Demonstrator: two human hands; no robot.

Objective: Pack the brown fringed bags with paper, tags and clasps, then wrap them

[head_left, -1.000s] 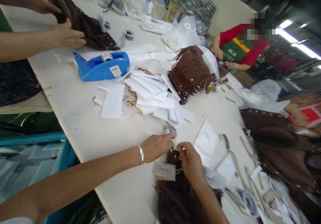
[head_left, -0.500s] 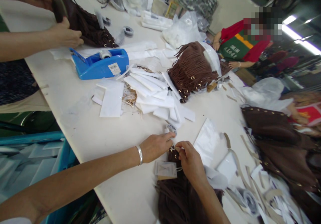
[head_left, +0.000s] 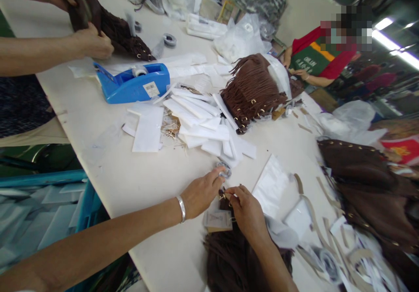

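My left hand, with a silver bracelet on its wrist, stretches its fingers apart to a small roll of clear tape on the table. Its fingertips meet the roll's near left edge. My right hand pinches the gold-ringed top end of a dark brown fringed bag; the exact bit between its fingertips is too small to make out. The bag lies at the table's front, partly covered by my right forearm. A pale hang tag with a tan card under it rests on the bag.
White packets lie heaped ahead, beside a blue tape dispenser and another fringed bag. A co-worker's hands hold a brown bag at upper left; another person works across the table. A blue crate stands at left.
My left hand has drawn back slightly from the bag's top, its fingertips shifting up onto the tape roll. My right hand keeps its pinch, moved slightly left.
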